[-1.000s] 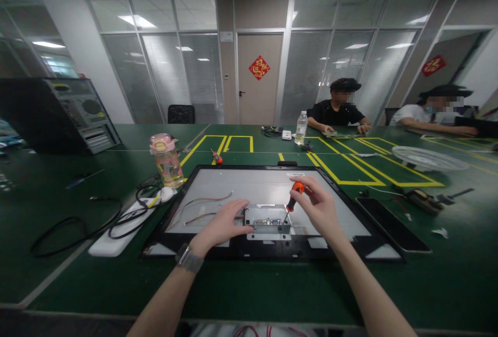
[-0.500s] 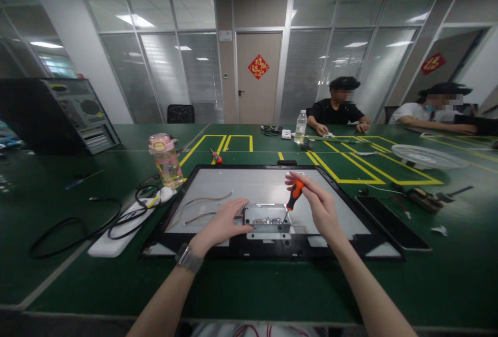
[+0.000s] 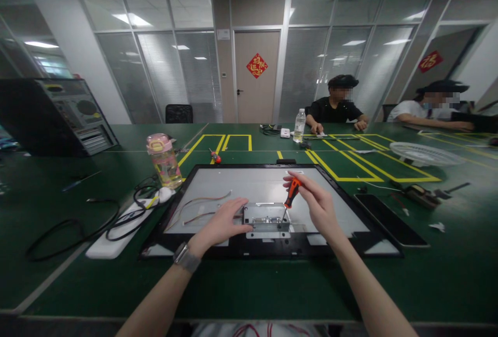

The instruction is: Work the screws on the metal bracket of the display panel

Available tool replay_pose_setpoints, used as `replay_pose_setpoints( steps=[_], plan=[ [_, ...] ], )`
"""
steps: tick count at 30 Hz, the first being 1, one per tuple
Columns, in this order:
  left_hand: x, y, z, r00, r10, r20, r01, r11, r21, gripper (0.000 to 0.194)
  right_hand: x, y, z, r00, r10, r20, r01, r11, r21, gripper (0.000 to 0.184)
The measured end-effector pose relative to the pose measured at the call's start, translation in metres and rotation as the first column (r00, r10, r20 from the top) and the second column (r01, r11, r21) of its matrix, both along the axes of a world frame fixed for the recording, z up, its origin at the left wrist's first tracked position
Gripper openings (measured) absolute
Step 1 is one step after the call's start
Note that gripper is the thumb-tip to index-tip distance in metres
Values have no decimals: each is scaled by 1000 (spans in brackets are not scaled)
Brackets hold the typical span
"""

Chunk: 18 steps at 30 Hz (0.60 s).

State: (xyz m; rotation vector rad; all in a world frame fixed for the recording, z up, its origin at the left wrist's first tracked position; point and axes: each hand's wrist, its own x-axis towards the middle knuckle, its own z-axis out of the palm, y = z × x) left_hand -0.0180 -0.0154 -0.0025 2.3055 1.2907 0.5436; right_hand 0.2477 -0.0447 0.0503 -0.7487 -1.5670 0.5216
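Note:
My right hand (image 3: pixel 314 199) pinches the handle of an orange and black screwdriver (image 3: pixel 292 192). Its shaft slants down to the right part of a metal bracket (image 3: pixel 266 213), where the tip is hard to make out. With thumb and fingers apart around the bracket's left end, my left hand (image 3: pixel 223 219) grips it; a watch sits on that wrist. Beneath the bracket lies a display panel (image 3: pixel 241 181) with a grey back and a black frame. Thin cables (image 3: pixel 202 198) run over the panel left of the bracket.
Left stand a pink-lidded bottle (image 3: pixel 163 160), a white power strip (image 3: pixel 112 241) with black cables and a computer case (image 3: pixel 50 116). A black phone-like slab (image 3: pixel 391 220) lies right of the panel. Beyond are a small red screwdriver (image 3: pixel 216 157), a water bottle (image 3: pixel 299 127) and two seated people.
The screwdriver handle has turned a little in my right hand, its tip staying at the bracket. My left hand keeps its place. The whole view has shifted slightly.

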Motion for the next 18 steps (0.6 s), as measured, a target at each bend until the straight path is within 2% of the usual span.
replay_pose_setpoints(
  steps=[10,15,18],
  plan=[
    [-9,20,10,993,-117,0,117,993,6,71,-2,8,-9,995,-96,4,96,995,-19,28],
    [-8,16,6,996,-67,51,67,998,14,64,-3,8,-11,994,-109,-24,109,994,-6,23],
    [-5,12,6,996,-54,78,51,998,31,59,-2,8,-12,997,-42,-72,39,998,-42,27]
  ],
)
